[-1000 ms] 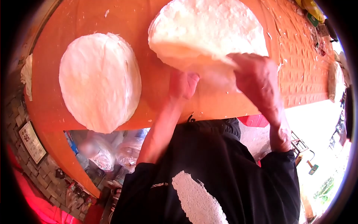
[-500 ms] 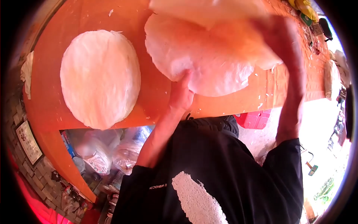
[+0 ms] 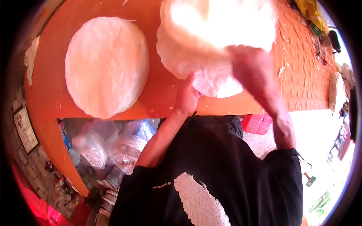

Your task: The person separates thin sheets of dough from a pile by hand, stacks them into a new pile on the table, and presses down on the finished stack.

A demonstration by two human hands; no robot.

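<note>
A round stack of thin white sheets lies on the left of the orange table. Right of it is a lower white sheet, and over this a brightly lit upper white sheet is raised, blurred and cut off by the top of the view. My left hand is at the lower sheet's near edge, thumb on top and fingers curled at the rim. My right hand is closed on the near edge of the upper sheet; motion blurs its fingers.
The orange table has small white scraps on it and a bumpy surface at right. Clear plastic bags sit under it. A red plastic crate or stool stands below the near edge. Yellow cloth and small items lie at the far right.
My right hand has moved left and toward me with the upper sheet, which now covers more of the lower one. My left hand stays at the near edge. The view has shifted slightly.
</note>
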